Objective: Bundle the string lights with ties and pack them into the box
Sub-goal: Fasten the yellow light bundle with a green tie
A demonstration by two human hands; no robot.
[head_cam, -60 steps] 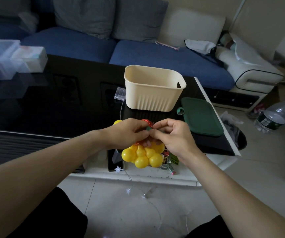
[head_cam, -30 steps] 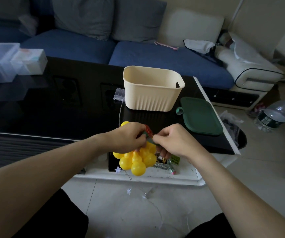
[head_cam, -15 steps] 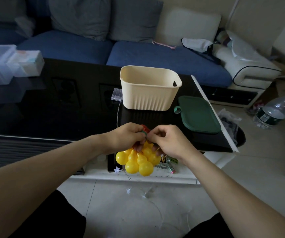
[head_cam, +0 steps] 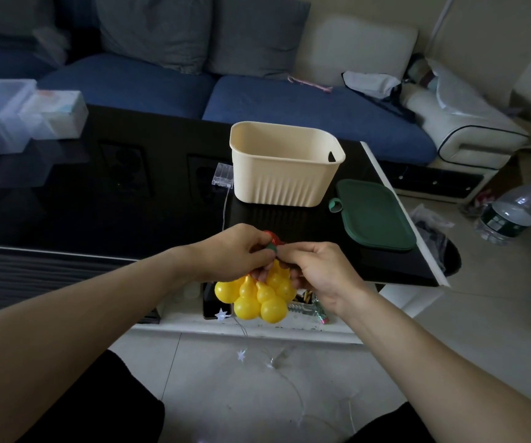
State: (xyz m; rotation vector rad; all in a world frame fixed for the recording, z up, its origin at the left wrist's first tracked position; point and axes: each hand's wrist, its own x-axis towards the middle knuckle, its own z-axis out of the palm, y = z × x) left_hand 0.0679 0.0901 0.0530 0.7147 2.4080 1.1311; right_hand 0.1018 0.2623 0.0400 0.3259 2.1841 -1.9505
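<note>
A cluster of yellow gourd-shaped string lights (head_cam: 259, 295) hangs below both hands, in front of the black table's near edge. My left hand (head_cam: 230, 252) grips the top of the bundle, where a red piece and a green tie (head_cam: 271, 247) show between the fingertips. My right hand (head_cam: 317, 271) pinches the same tie and the bundle from the right. The cream ribbed box (head_cam: 285, 164) stands open on the table beyond the hands, with its green lid (head_cam: 373, 215) lying flat to its right.
A clear battery case (head_cam: 222, 175) with a thin wire lies left of the box. Star-shaped lights on wire (head_cam: 242, 354) trail over the floor. Clear plastic containers (head_cam: 18, 115) sit far left on the black table (head_cam: 98, 199). A water bottle (head_cam: 513, 209) stands on the floor at right.
The yellow bundle has swung and turned slightly under my hands, and my fingers have kept working the tie at its top. The box and lid have not moved.
</note>
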